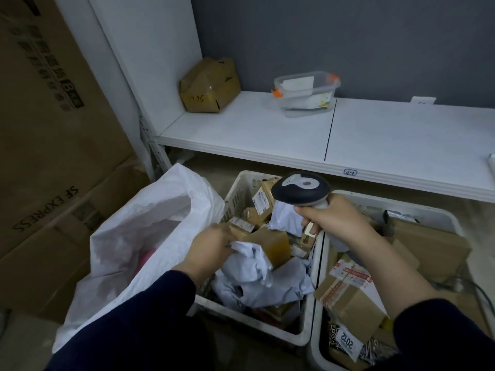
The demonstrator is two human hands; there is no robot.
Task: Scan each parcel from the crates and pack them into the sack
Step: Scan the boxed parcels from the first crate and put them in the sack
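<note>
Two white plastic crates stand side by side on the floor; the left crate holds small brown boxes and pale grey mailer bags, the right crate holds larger cardboard parcels. My left hand reaches into the left crate and grips the crumpled edge of a grey mailer bag beside a small brown box. My right hand holds a handheld barcode scanner by its grip above the gap between the crates. An open white sack stands left of the crates.
A white shelf runs behind the crates, carrying a dented cardboard box and a clear plastic tub. Large stacked cartons fill the left side. A cable lies at the right crate's edge.
</note>
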